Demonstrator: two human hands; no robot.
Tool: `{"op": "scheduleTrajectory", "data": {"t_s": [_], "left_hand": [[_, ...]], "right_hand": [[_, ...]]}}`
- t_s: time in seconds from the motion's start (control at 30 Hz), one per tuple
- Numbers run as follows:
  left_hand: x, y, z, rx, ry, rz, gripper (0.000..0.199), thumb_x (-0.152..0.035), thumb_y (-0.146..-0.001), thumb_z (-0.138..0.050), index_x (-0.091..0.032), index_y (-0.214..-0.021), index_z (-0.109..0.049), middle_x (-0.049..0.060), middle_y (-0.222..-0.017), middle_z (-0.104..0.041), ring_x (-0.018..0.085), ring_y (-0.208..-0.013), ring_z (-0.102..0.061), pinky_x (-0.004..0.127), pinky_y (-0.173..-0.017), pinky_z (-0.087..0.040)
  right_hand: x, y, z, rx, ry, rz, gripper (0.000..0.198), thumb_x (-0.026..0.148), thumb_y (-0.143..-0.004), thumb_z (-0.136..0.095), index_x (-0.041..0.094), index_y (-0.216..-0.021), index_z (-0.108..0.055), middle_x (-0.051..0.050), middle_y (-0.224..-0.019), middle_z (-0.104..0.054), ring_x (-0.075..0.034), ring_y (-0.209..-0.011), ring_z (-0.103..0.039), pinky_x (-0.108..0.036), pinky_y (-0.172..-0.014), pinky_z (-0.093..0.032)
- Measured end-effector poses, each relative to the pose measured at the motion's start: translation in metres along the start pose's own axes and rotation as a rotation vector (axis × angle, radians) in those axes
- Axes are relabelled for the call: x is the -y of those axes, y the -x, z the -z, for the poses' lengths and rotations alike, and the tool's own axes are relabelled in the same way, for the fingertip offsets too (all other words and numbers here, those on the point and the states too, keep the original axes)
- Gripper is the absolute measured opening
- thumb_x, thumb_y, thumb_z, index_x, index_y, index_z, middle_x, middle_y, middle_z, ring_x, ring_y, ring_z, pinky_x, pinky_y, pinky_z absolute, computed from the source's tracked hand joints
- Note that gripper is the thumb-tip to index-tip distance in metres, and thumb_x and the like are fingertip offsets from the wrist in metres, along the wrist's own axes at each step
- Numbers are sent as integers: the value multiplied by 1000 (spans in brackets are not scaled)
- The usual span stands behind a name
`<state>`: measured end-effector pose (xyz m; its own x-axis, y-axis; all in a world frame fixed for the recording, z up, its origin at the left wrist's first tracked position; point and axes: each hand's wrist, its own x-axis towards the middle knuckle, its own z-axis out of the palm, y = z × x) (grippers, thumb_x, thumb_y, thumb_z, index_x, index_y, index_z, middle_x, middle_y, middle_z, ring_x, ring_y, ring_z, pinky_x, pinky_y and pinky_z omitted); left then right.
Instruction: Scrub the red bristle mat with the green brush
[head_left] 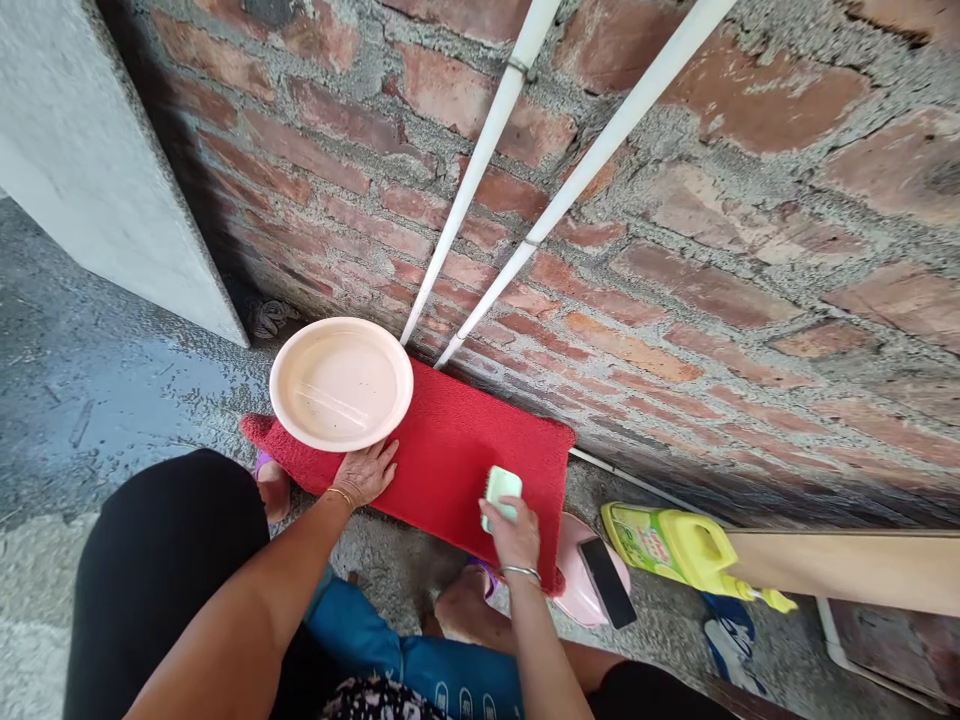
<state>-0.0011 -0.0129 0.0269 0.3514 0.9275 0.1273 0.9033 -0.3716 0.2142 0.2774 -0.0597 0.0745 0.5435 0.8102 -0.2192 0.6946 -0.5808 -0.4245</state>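
Observation:
A red mat [457,430] with a fuzzy surface lies across a low support in front of me; what holds it up is hidden. My left hand [365,472] rests flat on the mat with its fingers spread, just below the rim of a pale pink basin [341,440]. The basin stands on the mat's left part and seems to hold some water. In my right hand [517,535] is a light green scrubbing brush [504,484], gripped over the mat's right part. The brush's bristles show along its left edge; whether they touch the mat I cannot tell.
Right of the mat are a pink stool-like object [574,580] with a phone [607,582] on it and a yellow detergent bottle [667,545]. Two white pipes [487,170] run down the brick wall [675,230]. A grey slab [127,170] leans at left above wet concrete floor [90,370].

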Motion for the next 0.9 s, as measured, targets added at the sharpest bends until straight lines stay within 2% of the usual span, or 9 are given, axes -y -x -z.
{"op": "scheduleTrajectory", "data": {"t_s": [0.13, 0.2, 0.27, 0.37, 0.57, 0.8, 0.9], "left_hand": [[0, 0, -1, -13, -25, -5, 43, -34, -88, -43, -22, -128, -55, 9, -128, -59, 24, -113, -56, 40, -99, -42], [0, -1, -2, -21, -35, -13, 43, -34, -88, -43, -21, -128, -56, 10, -127, -60, 24, -113, -56, 40, -99, -42], [0, -1, -2, -28, -31, -20, 43, -34, -88, -44, -20, -127, -57, 12, -128, -59, 25, -114, -56, 40, -99, -42], [0, -1, -2, -23, -20, -16, 43, -34, -88, -44, -21, -127, -57, 12, -128, -59, 26, -116, -55, 41, -100, -42], [0, 0, -1, -12, 17, -4, 44, -34, -89, -43, -24, -130, -54, 9, -129, -59, 25, -115, -55, 41, -102, -40], [-1, -1, 2, 2, 0, -7, 44, -33, -89, -42, -21, -130, -54, 9, -128, -59, 23, -112, -56, 38, -100, -41], [-1, -1, 1, -2, -5, -3, 44, -34, -89, -43, -19, -128, -55, 11, -129, -59, 24, -113, -56, 39, -100, -42]], "right_hand": [[72, 14, -31, 142, 85, 283, 27, 38, -70, -66, 26, -93, -62, -2, -96, -53, -17, -84, -55, -27, -74, -41], [97, 17, -43, 185, 123, 394, 26, 35, -70, -68, 26, -93, -62, -2, -96, -51, -16, -84, -54, -26, -73, -40], [113, 18, -51, 210, 153, 451, 27, 33, -69, -69, 25, -93, -62, -1, -94, -50, -16, -83, -53, -26, -72, -40], [117, 13, -55, 233, 184, 455, 27, 33, -69, -70, 25, -94, -62, -1, -92, -49, -16, -83, -53, -26, -72, -40], [79, -4, -41, 166, 176, 310, 25, 36, -71, -67, 26, -94, -63, -1, -93, -51, -16, -81, -54, -26, -71, -40], [6, -27, -9, 42, 86, 13, 35, 45, -66, -65, 24, -94, -63, -3, -87, -53, -20, -83, -55, -32, -79, -44], [-28, -35, 8, -11, 18, -129, 36, 48, -61, -68, 23, -85, -62, -3, -81, -57, -23, -84, -57, -36, -81, -45]]}}
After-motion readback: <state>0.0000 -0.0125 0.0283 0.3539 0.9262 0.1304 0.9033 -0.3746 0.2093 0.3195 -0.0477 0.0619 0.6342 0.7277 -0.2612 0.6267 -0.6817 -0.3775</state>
